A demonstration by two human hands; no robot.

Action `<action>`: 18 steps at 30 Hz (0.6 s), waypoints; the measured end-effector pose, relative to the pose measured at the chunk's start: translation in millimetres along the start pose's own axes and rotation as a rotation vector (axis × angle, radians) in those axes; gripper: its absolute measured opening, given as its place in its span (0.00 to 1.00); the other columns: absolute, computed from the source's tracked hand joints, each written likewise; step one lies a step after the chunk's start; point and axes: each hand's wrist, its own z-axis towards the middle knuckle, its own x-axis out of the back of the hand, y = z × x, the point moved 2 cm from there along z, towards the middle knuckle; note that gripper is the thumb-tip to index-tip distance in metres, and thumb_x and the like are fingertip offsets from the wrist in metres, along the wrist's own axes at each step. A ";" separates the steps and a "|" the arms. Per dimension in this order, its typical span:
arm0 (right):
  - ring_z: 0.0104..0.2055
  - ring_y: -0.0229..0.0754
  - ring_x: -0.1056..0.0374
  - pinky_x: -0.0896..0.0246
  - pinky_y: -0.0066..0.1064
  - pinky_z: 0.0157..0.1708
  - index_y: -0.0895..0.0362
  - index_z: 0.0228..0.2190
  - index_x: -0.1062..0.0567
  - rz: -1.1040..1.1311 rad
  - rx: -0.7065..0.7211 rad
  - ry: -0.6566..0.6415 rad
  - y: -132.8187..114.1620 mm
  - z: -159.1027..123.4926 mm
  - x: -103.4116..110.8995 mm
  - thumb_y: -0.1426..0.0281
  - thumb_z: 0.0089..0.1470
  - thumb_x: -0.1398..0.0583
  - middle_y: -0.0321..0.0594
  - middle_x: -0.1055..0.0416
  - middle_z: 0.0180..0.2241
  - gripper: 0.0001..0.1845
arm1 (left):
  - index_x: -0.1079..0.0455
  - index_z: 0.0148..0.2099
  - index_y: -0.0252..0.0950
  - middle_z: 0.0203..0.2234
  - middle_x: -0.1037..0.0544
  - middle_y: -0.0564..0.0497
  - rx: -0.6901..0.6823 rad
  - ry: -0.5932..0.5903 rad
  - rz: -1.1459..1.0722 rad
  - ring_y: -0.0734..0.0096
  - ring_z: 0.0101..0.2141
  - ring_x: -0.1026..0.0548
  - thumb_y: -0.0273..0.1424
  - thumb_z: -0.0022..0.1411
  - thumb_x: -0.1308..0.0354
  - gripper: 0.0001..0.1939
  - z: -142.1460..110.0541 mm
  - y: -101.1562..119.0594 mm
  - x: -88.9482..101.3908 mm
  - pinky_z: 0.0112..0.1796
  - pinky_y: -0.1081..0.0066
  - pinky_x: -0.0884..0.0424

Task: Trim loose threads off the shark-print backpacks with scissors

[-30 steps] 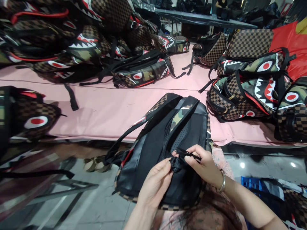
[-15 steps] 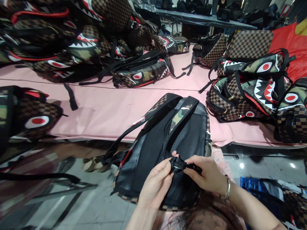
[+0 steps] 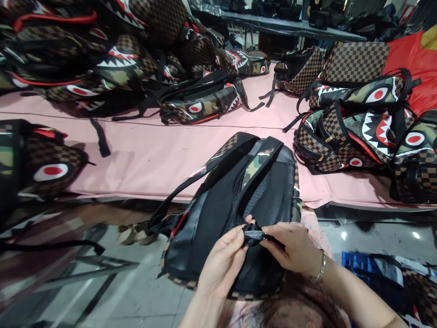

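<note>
The left hand (image 3: 221, 259) pinches bunched black material (image 3: 251, 241); the right hand (image 3: 296, 248), knuckles up, grips a mostly hidden dark item (image 3: 272, 239) beside those fingertips. Beyond them, rightward, a gold plate (image 3: 328, 138) is too small to read.

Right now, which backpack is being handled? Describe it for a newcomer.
Find the pink table. At its near edge, mid-frame, a backpack slopes toward the camera, black back panel up. Among the bags, it alone has a left hand and right hand over it, pinching a black strap piece.
</note>
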 end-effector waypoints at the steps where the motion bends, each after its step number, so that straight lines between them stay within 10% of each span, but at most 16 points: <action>1: 0.28 0.38 0.33 0.48 0.27 0.27 0.55 0.38 0.30 0.007 -0.001 0.003 0.2 0.4 0.1 0.64 0.60 0.49 0.37 0.28 0.28 0.11 | 0.23 0.35 0.32 0.39 0.21 0.45 0.001 0.002 0.003 0.63 0.43 0.27 0.32 0.38 0.30 0.17 0.1 0.0 -0.1 0.45 0.74 0.33; 18: 0.29 0.36 0.33 0.44 0.25 0.29 0.55 0.36 0.29 0.217 -0.128 -0.039 -4.8 9.4 13.7 0.65 0.57 0.46 0.36 0.28 0.29 0.09 | 0.24 0.30 0.34 0.51 0.30 0.43 -0.300 0.084 0.238 0.55 0.56 0.39 0.34 0.40 0.31 0.12 -8.7 10.6 0.9 0.56 0.65 0.48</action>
